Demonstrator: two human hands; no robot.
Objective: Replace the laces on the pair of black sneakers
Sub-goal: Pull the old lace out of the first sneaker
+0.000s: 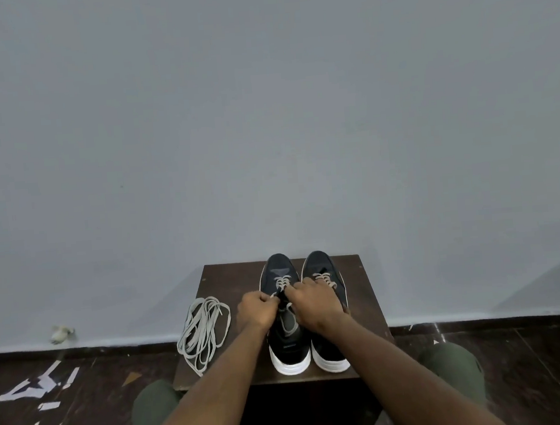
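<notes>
Two black sneakers with white soles stand side by side on a small dark wooden table [216, 277], toes toward the wall. The left sneaker [284, 349] and the right sneaker [322, 262] both carry grey laces. My left hand [256, 309] and my right hand [316, 301] meet over the left sneaker's tongue, each pinching the grey lace [281, 282] threaded in its eyelets. A loose bundle of grey laces [202, 334] lies on the table to the left of the shoes.
The table stands against a plain grey wall. My knees in green trousers [153, 410] flank the table's front edge. The dark floor holds white paper scraps [41, 385] at the left, and a small pale object [61, 333] lies by the wall.
</notes>
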